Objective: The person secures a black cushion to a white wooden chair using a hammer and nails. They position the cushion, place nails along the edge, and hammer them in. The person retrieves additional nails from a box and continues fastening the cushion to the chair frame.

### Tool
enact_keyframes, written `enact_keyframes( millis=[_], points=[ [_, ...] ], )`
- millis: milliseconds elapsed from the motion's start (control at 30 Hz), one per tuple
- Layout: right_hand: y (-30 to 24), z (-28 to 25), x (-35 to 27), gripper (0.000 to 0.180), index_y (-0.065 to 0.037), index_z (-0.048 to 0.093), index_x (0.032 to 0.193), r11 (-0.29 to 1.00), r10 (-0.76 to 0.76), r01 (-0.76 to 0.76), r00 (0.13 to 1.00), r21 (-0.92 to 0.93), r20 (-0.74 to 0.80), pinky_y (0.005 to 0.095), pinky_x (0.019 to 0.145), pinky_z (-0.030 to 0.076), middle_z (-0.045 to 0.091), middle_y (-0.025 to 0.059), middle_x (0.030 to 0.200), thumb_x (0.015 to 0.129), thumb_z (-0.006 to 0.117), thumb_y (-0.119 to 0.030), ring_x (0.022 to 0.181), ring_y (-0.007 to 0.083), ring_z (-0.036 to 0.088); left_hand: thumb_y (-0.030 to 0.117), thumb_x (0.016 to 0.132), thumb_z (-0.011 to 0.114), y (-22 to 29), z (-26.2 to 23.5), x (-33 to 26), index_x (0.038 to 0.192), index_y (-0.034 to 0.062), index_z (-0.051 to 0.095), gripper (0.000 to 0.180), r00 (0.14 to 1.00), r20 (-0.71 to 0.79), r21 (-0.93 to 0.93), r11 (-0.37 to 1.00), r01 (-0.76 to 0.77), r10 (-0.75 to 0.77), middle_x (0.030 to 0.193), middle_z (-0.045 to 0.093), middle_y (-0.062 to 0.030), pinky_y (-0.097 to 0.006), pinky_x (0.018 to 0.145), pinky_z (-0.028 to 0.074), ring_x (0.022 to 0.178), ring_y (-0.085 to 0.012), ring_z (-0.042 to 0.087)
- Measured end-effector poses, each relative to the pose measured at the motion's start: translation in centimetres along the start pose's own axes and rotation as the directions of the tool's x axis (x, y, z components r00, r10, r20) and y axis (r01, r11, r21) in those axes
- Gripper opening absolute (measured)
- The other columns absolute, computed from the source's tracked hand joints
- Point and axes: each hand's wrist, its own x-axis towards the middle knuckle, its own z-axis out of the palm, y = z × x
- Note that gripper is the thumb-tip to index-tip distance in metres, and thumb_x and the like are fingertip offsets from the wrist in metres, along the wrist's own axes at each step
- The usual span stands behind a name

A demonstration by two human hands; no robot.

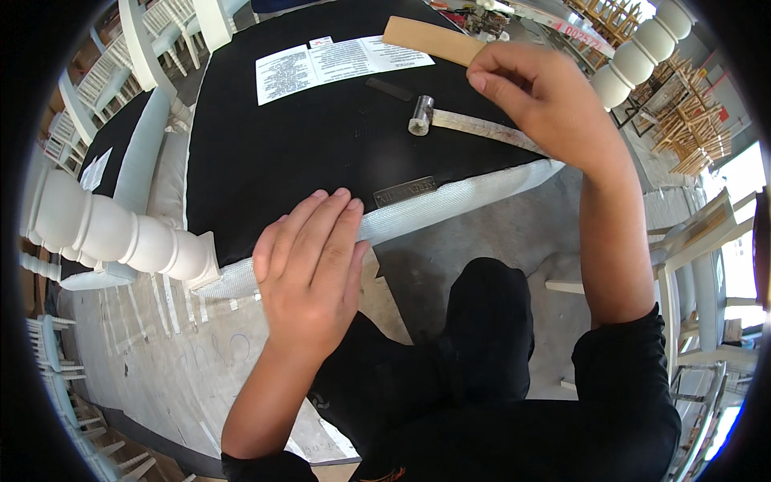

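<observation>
A: What fills the room?

B: Pale chairs [120, 56] stand well beyond the fingers of the left hand [309, 269], up and to their left. Wooden frames [691, 140] are stacked well off to the right of the right hand [550, 104].

A: And the piece being worked on?

B: An upturned seat [281, 161] with a black underside, spread out in front of both sets of fingers. A white turned leg [120, 229] sticks out to the left of the left fingers.

A: How are those fingers set?

B: Straight and nearly side by side, resting across the seat's pale fabric edge [450, 195], tips on the black. A dark plate [404, 191] lies just to the right of the tips.

A: The other hand?

B: Its fingers are curled, thumb close to the forefinger, right at the near end of a tan strip [426, 40]. I can't tell whether they pinch it.

A: Anything else about?

B: A hammer [474, 126] lies below those fingers, its head to their left. Farther left of them is a white printed sheet [337, 64], with a thin dark strip [389, 88] between sheet and hammer.
</observation>
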Motion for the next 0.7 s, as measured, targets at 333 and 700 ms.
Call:
enact_keyframes(
  millis=[333, 700],
  points=[
    [1.8, 2.6, -3.3, 0.019, -0.006, 0.067, 0.101, 0.973, -0.062, 0.071, 0.997, -0.221, 0.047, 0.0521, 0.083, 0.055, 0.070, 0.0165, 0.101, 0.098, 0.081, -0.019, 0.100, 0.0414, 0.071, 0.017, 0.083, 0.090, -0.8, -2.1, 0.5, 0.140, 0.0048, 0.073, 0.061, 0.988, 0.146, 0.112, 0.993, 0.031, -0.047, 0.143, 0.073, -0.0098, -0.047, 0.112, 0.044, 0.134, -0.0316, 0.067],
    [-3.7, 1.1, -6.5, 0.015, -0.003, 0.061, 0.113, 0.942, 0.142, -0.152, 0.988, 0.298, 0.055, 0.0273, 0.072, 0.044, 0.056, 0.0000, 0.085, 0.104, 0.073, -0.001, 0.080, 0.0083, 0.054, 0.017, 0.079, 0.091, -0.9, -1.4, 0.5, 0.134, 0.0047, 0.076, 0.059, 0.995, 0.077, 0.072, 0.995, 0.064, -0.070, 0.136, 0.076, -0.0081, -0.044, 0.109, 0.046, 0.130, -0.0291, 0.069]
  ],
)
